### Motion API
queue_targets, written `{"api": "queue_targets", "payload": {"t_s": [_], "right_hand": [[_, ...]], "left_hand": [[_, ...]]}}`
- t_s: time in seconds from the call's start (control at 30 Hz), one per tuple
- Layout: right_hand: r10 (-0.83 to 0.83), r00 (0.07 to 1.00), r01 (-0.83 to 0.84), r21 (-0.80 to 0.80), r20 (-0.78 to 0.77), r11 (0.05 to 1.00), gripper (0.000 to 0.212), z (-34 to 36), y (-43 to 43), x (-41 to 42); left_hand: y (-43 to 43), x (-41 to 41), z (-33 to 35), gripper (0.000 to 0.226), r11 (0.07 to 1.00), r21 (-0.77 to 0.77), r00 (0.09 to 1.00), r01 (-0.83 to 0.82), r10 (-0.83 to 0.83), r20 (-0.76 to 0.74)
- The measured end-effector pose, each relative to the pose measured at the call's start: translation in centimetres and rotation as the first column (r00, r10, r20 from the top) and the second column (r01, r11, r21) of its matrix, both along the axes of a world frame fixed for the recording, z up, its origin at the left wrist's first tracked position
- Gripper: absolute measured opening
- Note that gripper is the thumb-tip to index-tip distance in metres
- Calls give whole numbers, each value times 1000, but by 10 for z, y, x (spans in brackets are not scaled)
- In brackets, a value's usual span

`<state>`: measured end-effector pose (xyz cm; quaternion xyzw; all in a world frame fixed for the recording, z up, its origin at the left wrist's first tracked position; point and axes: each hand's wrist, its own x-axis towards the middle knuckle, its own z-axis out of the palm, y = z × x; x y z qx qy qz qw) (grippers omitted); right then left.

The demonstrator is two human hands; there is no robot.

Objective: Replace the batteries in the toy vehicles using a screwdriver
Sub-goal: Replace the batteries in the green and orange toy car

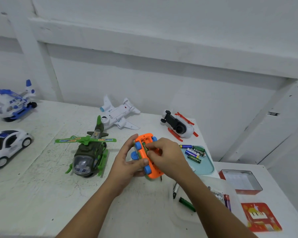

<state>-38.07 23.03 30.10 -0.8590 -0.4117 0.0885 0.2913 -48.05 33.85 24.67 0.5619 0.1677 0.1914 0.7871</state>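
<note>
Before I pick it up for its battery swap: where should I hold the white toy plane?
Grip the white toy plane by its fuselage near the nose, probably from above: it lies belly up, and its thin wings and tail stick out.

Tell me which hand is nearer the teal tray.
Right. The right hand, on the orange toy, sits just left of the teal tray; the left hand grips the toy's other side.

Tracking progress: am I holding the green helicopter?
No, left hand and right hand hold the orange car; the green helicopter stands on the table.
</note>
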Motion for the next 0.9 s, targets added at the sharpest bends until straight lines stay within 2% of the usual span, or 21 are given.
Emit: {"api": "queue_targets", "payload": {"t_s": [0.13,0.3,0.4,0.47,0.57,0.67,0.73,0.77,0.83,0.9], "right_hand": [[-17,994,21,31,-109,999,29,1,-4,4],[-96,985,98,6,-146,995,26,-2,2,8],[-106,967,125,68,-230,990,24,-3,1,10],[-62,930,124,150,-361,981,24,-3,-5,17],[60,809,146,298,-585,943,28,-3,-20,38],[12,768,240,306,-641,921,31,-8,-39,63],[-126,841,249,171,-526,953,31,-14,-53,79],[-203,905,232,34,-375,972,32,-17,-59,87],[-228,972,204,-264,-64,943,39,-24,-69,98],[-211,977,204,-398,26,894,45,-31,-74,103]], "left_hand": [[-1,0,1,74,1000,2,1000,9,-9,11],[-3,4,2,73,1000,11,1000,18,-18,6],[-3,6,2,72,1000,-7,1000,15,-14,16],[-3,8,2,72,1000,-15,1000,7,-6,21],[-5,13,2,70,1000,-8,1000,-5,5,16],[-7,18,2,69,1000,-19,1000,-6,6,13],[-9,21,2,68,1000,-31,1000,2,-2,12],[-9,22,2,68,999,-36,1000,5,-4,12],[-11,24,2,68,999,-36,1000,4,-4,5],[-12,26,1,68,999,-37,1000,4,-4,0]]}}
